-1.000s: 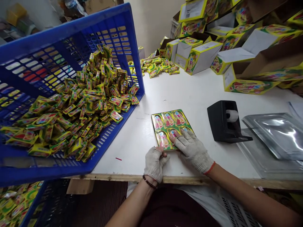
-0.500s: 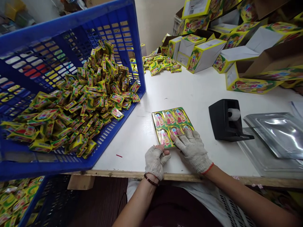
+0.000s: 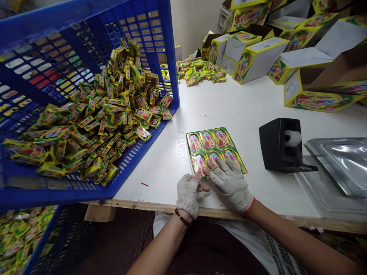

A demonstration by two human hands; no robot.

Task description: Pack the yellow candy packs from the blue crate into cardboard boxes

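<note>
A block of small yellow-green packets [image 3: 213,147], laid side by side in two rows, lies on the white table [image 3: 243,110] in front of me. My right hand [image 3: 231,183], in a fingerless knit glove, rests flat on the block's near edge with fingers spread. My left hand [image 3: 190,193], also gloved, is curled at the block's near left corner, thumb against the packets.
A tilted blue crate [image 3: 86,49] full of loose packets fills the left. A black tape dispenser [image 3: 282,145] stands right of the block, beside silvery foil bags [image 3: 341,164]. Yellow cartons [image 3: 255,57] and a heap of packets [image 3: 200,70] sit at the back.
The hands and packet block have hardly moved on the table; the view has shifted slightly, and my left fingers have curled in closer to the block's corner.
</note>
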